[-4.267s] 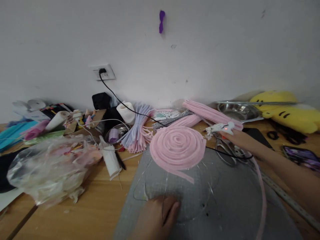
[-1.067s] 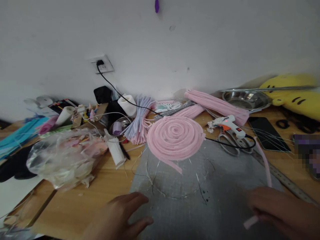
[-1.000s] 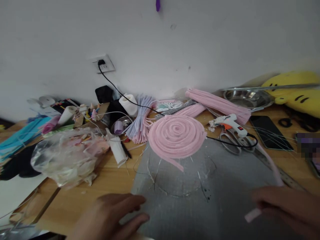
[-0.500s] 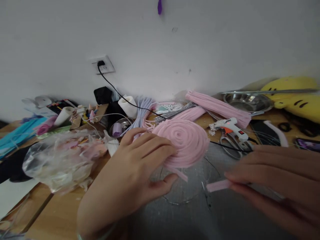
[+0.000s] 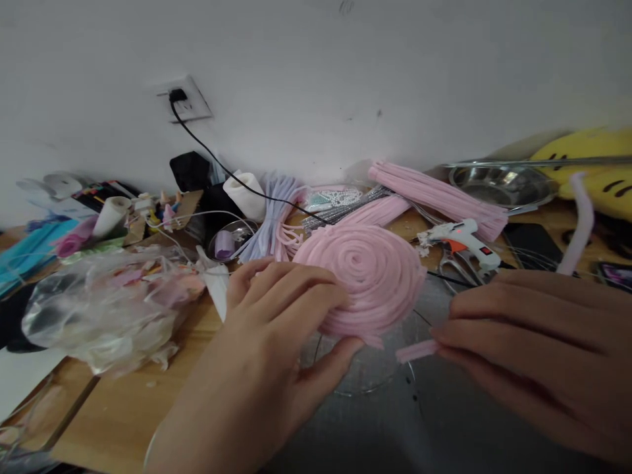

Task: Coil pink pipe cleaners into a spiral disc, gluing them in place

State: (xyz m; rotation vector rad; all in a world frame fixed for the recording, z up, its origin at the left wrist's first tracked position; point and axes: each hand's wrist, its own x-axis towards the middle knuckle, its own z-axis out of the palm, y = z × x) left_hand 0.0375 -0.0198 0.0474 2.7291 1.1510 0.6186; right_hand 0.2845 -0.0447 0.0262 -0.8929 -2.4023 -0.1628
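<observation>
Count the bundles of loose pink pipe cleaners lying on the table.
2: one long bundle near the wall beside the steel bowl, and a second bundle just behind the pink spiral disc. More may hide under clutter.

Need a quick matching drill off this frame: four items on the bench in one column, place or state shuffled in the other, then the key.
Things:
1. pink spiral disc
2. loose pink stem
3. glue gun
4. steel bowl

Places or states:
A. lying on the table, cord attached, beyond the right hand
B. pinched in the right hand
C. at the back right, beside a yellow plush
D. gripped at its near-left edge by the left hand

Pairs: 1-D, 2-B, 3-A, 4-C
</observation>
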